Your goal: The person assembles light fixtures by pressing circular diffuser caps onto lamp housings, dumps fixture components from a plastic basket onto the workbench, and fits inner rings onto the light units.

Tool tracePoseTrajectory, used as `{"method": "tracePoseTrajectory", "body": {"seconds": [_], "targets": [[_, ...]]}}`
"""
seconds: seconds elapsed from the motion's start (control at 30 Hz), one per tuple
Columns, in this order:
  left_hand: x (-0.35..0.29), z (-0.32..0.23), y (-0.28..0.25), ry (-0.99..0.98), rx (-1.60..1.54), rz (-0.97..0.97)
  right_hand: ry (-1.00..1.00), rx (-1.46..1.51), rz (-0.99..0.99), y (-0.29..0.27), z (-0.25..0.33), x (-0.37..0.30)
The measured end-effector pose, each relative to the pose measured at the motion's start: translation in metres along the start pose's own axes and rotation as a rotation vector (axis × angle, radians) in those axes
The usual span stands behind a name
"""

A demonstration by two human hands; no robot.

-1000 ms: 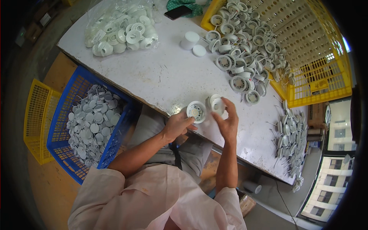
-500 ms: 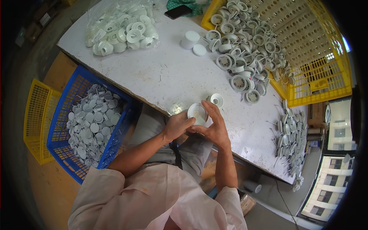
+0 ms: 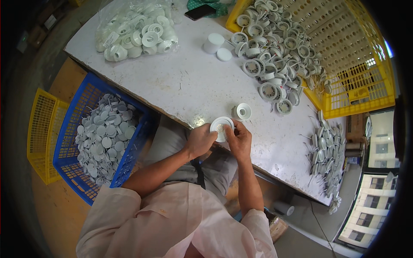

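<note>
Over the near edge of the table, a round white lamp housing (image 3: 214,123) is held between my two hands. Its open side faces up, and a small pale dotted disc shows inside. My left hand (image 3: 200,142) grips the housing's left rim, fingers wrapped under it. My right hand (image 3: 240,142) pinches at the right side, thumb reaching over the rim onto the disc and fingers behind. Just beyond my right fingers, a white cup-shaped housing (image 3: 243,112) with a hole in its middle lies on the table.
A clear bag of white housings (image 3: 137,36) lies at the far left. Round lamp parts (image 3: 275,69) spill from a tipped yellow crate (image 3: 359,96). Discs with wires (image 3: 325,155) lie at the right. A blue crate (image 3: 64,142) of white discs stands left. A phone (image 3: 200,13) lies at the back.
My right hand has come down from the housing's upper right rim, and its thumb now reaches inside. My left hand keeps its hold in about the same place.
</note>
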State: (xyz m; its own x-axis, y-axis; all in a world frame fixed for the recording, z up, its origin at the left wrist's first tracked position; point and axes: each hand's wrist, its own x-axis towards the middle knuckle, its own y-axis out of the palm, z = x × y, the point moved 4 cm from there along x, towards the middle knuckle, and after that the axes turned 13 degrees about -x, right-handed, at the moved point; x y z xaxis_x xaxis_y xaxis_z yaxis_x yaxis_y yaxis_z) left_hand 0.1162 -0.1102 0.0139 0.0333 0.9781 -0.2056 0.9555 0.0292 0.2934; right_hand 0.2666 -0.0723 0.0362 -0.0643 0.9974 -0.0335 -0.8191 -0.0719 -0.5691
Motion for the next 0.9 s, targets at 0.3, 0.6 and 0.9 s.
{"method": "tracePoseTrajectory", "body": {"seconds": [0.3,0.6,0.9], "targets": [[0.003,0.001,0.001,0.014,0.071,-0.057,0.046,0.071,-0.051,0.001,-0.003,-0.006],[0.0,-0.005,0.004,-0.046,-0.031,0.021,0.109,0.101,-0.039,0.0,-0.005,-0.01],[0.015,0.003,0.02,-0.029,0.225,0.204,-0.618,-0.378,-0.013,-0.043,0.019,-0.024]]}}
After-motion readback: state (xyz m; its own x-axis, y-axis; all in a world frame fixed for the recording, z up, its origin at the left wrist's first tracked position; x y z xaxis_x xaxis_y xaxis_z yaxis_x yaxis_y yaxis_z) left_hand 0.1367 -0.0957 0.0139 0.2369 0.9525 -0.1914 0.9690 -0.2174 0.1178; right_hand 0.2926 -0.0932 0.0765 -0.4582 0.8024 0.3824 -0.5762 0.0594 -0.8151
